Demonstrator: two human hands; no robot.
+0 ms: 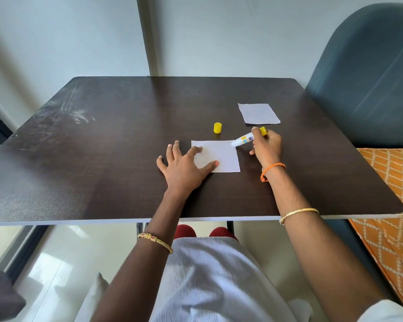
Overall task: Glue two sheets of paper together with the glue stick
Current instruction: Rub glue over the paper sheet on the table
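A small white paper sheet (pixel 221 154) lies flat on the dark table (pixel 116 140). My left hand (pixel 184 166) presses on its left part with spread fingers. My right hand (pixel 265 147) grips an uncapped glue stick (pixel 244 139), white with a yellow base, tilted so its tip touches the sheet's far right corner. The yellow cap (pixel 217 128) stands upright on the table just beyond the sheet. A second white sheet (pixel 258 113) lies farther back to the right, apart from everything else.
A blue-grey chair back (pixel 368 73) stands beyond the table's right side, with an orange patterned cushion (pixel 391 201) beside it. White smears (pixel 77 112) mark the table's left part. A wall rises behind the far edge.
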